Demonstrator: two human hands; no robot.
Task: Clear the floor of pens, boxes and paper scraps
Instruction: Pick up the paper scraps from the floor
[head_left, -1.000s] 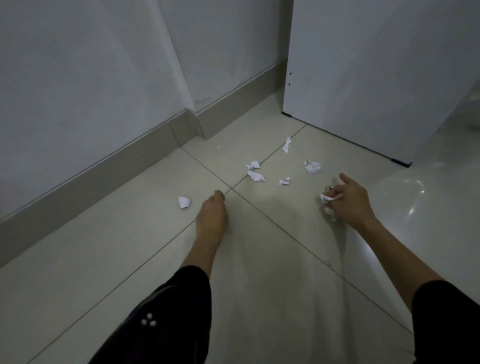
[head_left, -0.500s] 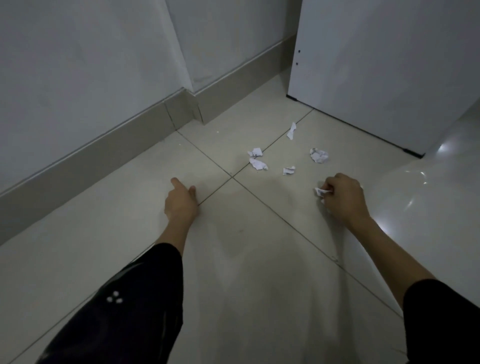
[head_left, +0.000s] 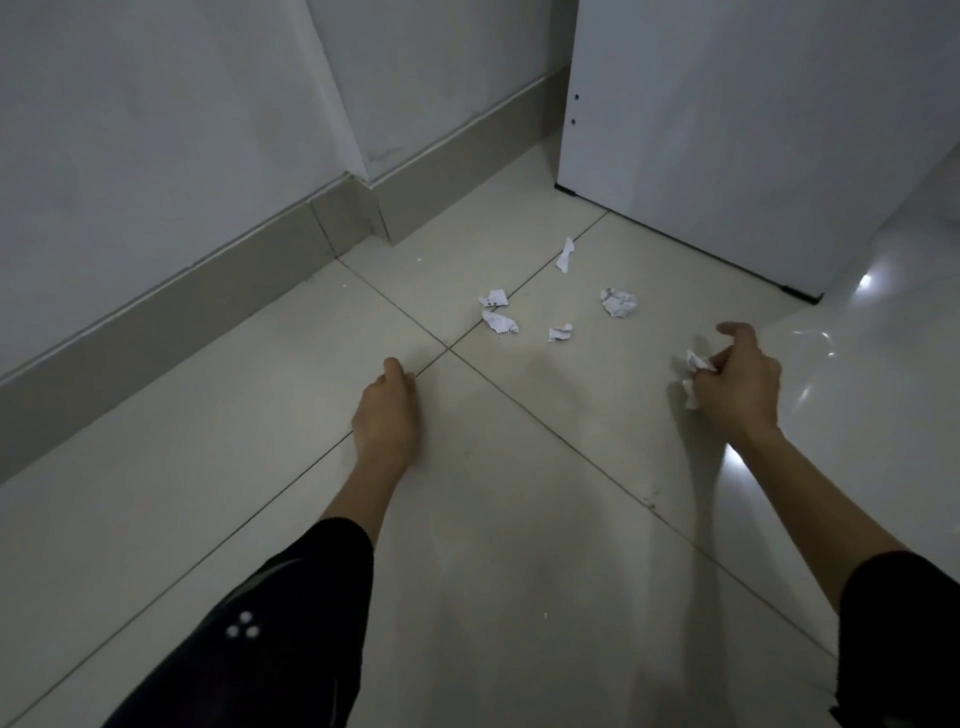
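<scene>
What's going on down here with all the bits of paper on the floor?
A person is gathering paper off the tiled floor. Their right hand grips a few white scraps. The left hand is low over the tiles with its fingers curled under; whether it holds anything cannot be seen. A crumpled ball and four torn bits lie ahead, not yet picked up, in front of a white cabinet.

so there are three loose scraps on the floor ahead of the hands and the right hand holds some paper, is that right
Not three. The head view shows five loose scraps on the floor ahead of the hands. The rest stands: the right hand does hold some paper.
</scene>
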